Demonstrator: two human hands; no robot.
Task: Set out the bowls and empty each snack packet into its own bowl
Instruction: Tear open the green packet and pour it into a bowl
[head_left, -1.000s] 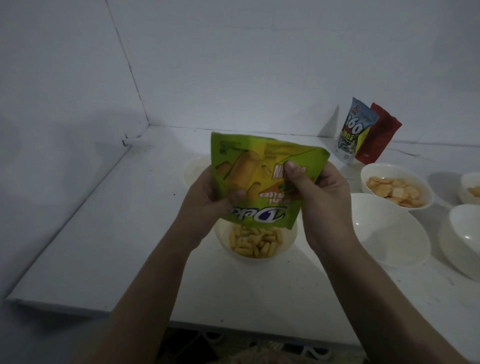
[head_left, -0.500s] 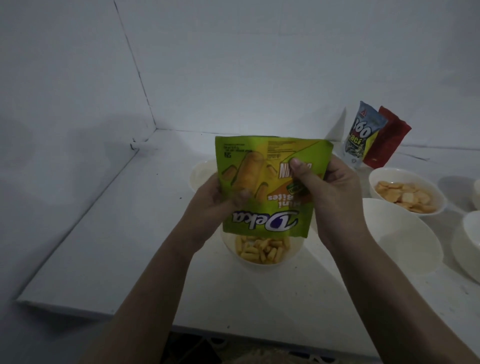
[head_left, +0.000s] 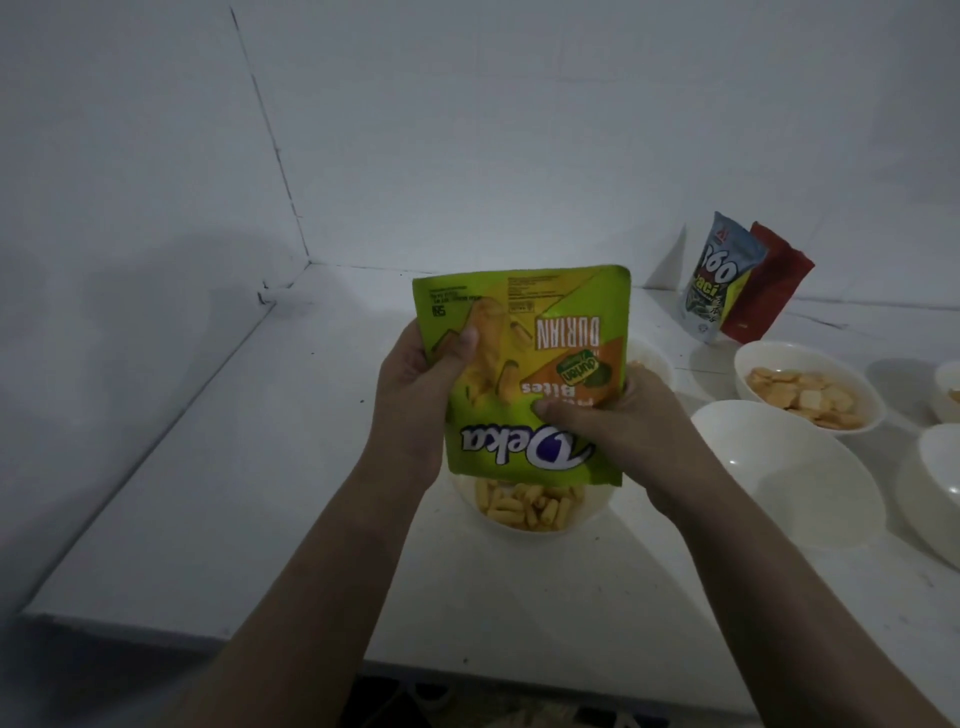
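Right hand (head_left: 618, 431) slid lower on inverted green packet (head_left: 524, 374); left hand (head_left: 421, 395) moved up; both pinch it over snack bowl (head_left: 530, 512).

The upturned packet (head_left: 524, 374) hangs over the near bowl (head_left: 524, 512) of snacks; right lie more bowls (head_left: 789, 478), two packets (head_left: 727, 280) standing far behind them

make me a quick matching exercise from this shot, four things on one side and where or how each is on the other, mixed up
Things:
1. green packet
2. bowl of stick snacks
3. bowl of crackers
4. red packet

States:
A. leaning at the back wall
B. held upside down in both hands
C. right under the held packet
D. far right, beyond an empty bowl

Pairs: 1-B, 2-C, 3-D, 4-A
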